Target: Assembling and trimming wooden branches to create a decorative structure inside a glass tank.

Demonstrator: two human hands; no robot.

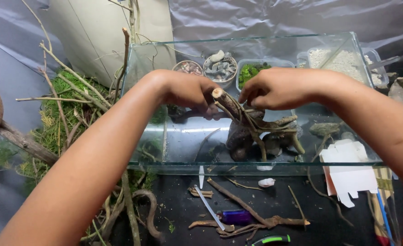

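Both my hands reach over the near wall into a clear glass tank. My left hand grips the upper part of a branching piece of driftwood that stands on the tank floor. My right hand pinches the same wood from the right, fingers closed near its top. The wood's cut pale end pokes up between the two hands. Its lower branches spread toward dark stones at the base.
Behind the tank stand a bowl of grey stones, a small bowl of brown pebbles, a tub of green moss and a tray of white gravel. Loose twigs, a purple lighter, tweezers, white folded paper lie in front. Branches and moss pile left.
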